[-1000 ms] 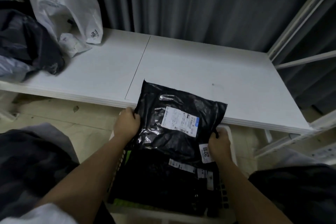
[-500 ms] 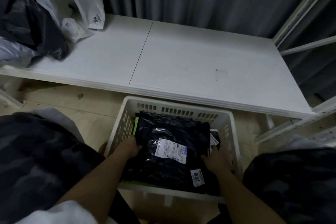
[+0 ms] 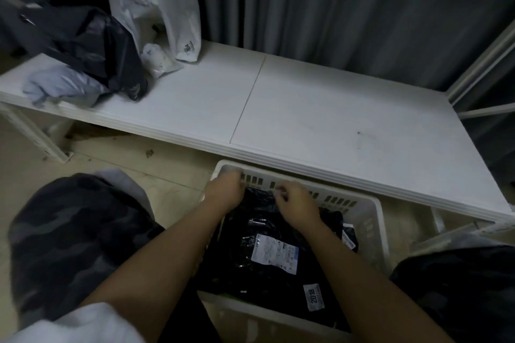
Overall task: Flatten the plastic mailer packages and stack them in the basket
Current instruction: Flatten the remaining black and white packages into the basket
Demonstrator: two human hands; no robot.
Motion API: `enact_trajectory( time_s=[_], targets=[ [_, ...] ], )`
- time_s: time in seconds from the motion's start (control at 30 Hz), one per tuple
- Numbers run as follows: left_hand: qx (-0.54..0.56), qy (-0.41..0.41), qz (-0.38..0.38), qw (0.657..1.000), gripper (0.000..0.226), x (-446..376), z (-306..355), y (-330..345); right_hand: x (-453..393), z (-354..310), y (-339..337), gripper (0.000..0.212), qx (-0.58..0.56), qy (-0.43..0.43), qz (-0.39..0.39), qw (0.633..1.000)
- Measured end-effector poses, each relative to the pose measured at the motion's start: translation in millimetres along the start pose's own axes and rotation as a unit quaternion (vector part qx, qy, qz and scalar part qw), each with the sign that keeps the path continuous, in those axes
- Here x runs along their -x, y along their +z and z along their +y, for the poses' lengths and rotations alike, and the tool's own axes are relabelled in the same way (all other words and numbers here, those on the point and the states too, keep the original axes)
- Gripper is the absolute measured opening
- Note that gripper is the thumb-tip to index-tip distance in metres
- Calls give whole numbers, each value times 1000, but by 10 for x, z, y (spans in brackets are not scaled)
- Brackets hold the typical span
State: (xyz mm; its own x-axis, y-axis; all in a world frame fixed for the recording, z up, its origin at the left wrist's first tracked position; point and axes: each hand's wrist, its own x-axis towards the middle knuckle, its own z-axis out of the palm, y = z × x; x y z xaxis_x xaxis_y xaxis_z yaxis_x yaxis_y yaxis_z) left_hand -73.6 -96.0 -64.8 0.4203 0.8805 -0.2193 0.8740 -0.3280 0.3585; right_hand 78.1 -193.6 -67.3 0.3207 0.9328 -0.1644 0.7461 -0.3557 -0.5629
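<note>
Fingers of both hands are seen curled at the far end of a white slotted basket [image 3: 370,220], where half a second ago they were clamped on the two side edges of the black mailer [image 3: 267,234]. The left hand [image 3: 224,189] has been moved forward to the basket's far left corner, its fingers bent downward by the rim; whether anything is gripped there cannot be told. The right hand [image 3: 296,207] has been brought in beside it, its curled fingers set at the mailer's far edge, though a firm pinch cannot be confirmed through the blur. Below the knuckles and toward the wrists, the mailer is shown lying flat on top of the stack inside the basket, its white shipping label [image 3: 274,253] face up and a small "2018" sticker [image 3: 313,296] nearer still. Beyond the fingertips a white table [image 3: 320,108] is spread, and at its far left corner a white plastic bag [image 3: 164,5] and a heap of dark bags [image 3: 92,44] are piled.
</note>
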Motion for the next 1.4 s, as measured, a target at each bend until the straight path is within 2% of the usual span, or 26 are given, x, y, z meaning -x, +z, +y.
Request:
enact_trajectory(
  time_s=[0.2, 0.4, 0.57, 0.63, 0.7, 0.8, 0.87, 0.93, 1.0, 1.07, 1.2, 1.27, 1.4],
  targets=[
    [25, -27, 87, 995, 36, -366, -216, -889, -662, -987, -193, 24, 26, -111, 40, 993],
    [58, -69, 188, 978, 41, -820, -680, -1745, -1400, -1864, -225, 20, -12, -174, 46, 984],
    [50, -118, 274, 953, 45, -1227, -1290, -2291, -2094, -2638, -96, 20, -69, -190, 37, 979],
    [44, -143, 302, 942, 51, -1361, -1505, -2423, -2292, -2910, -60, 28, -81, -201, 37, 976],
    [44, -172, 329, 928, 56, -1514, -1732, -2527, -2532, -3221, 29, 45, -87, -216, 34, 972],
    [52, -187, 341, 920, 62, -1669, -1943, -2591, -2812, -3573, 159, 77, -120, -200, 27, 972],
    [58, -195, 339, 918, 68, -1752, -2103, -2615, -3006, -3792, 279, 87, -136, -176, 5, 975],
    [53, -194, 341, 918, 70, -1800, -2188, -2625, -3118, -3902, 359, 73, -132, -162, -15, 978],
    [55, -189, 345, 918, 70, -1814, -2214, -2644, -3147, -3958, 387, 34, -144, -162, 2, 976],
    [64, -181, 354, 915, 67, -1796, -2184, -2689, -3114, -3999, 366, 10, -177, -171, 24, 969],
    [71, -136, 405, 901, 60, -1716, -2013, -2788, -2934, -3981, 157, 6, -258, -207, 48, 942],
    [86, -99, 429, 894, 55, -1652, -1819, -2829, -2793, -3861, -47, 6, -271, -230, 87, 930],
    [126, -12, 428, 895, 43, -1501, -1210, -2802, -2421, -3411, -501, 6, -270, -259, 183, 909]
  ],
)
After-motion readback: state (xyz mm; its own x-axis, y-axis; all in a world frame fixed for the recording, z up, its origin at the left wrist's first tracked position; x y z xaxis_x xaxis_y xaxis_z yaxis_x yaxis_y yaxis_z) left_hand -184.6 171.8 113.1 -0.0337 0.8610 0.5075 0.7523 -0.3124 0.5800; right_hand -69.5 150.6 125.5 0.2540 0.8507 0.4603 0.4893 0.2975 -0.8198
